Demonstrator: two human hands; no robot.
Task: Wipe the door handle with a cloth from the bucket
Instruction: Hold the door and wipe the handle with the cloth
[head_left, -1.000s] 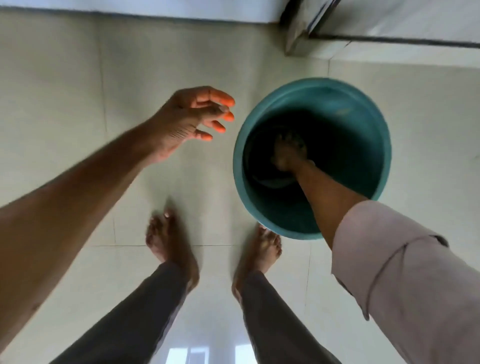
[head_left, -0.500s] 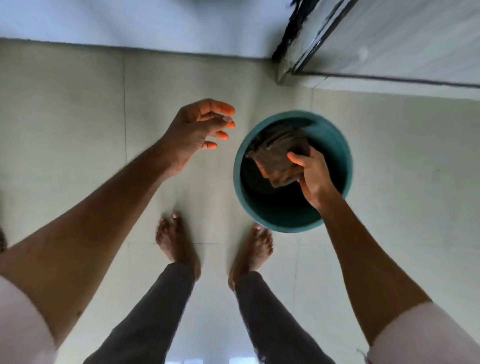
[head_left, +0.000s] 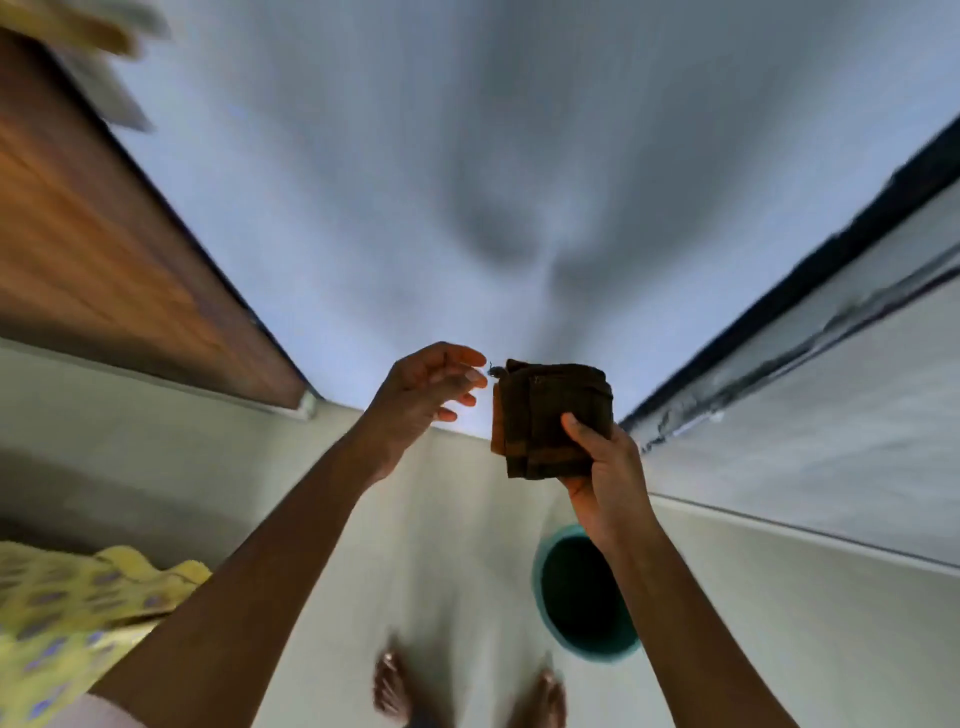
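Observation:
My right hand (head_left: 605, 462) grips a folded dark brown cloth (head_left: 545, 415) and holds it up at chest height in front of the pale wall. My left hand (head_left: 431, 389) hovers just left of the cloth with its fingers apart, close to the cloth's top corner but holding nothing. The teal bucket (head_left: 548, 621) stands on the floor below my right forearm, which hides part of it. No door handle shows in this blurred frame.
A brown wooden door or panel (head_left: 104, 249) runs along the left. A grey door with a dark frame (head_left: 831, 364) runs along the right. Yellow patterned fabric (head_left: 67, 613) lies at the lower left. My bare feet (head_left: 389, 686) stand on the tiled floor.
My right hand has lifted the cloth out of the bucket and raised it high. The view has swung upward from the floor to the wall. My left hand has moved in beside the cloth.

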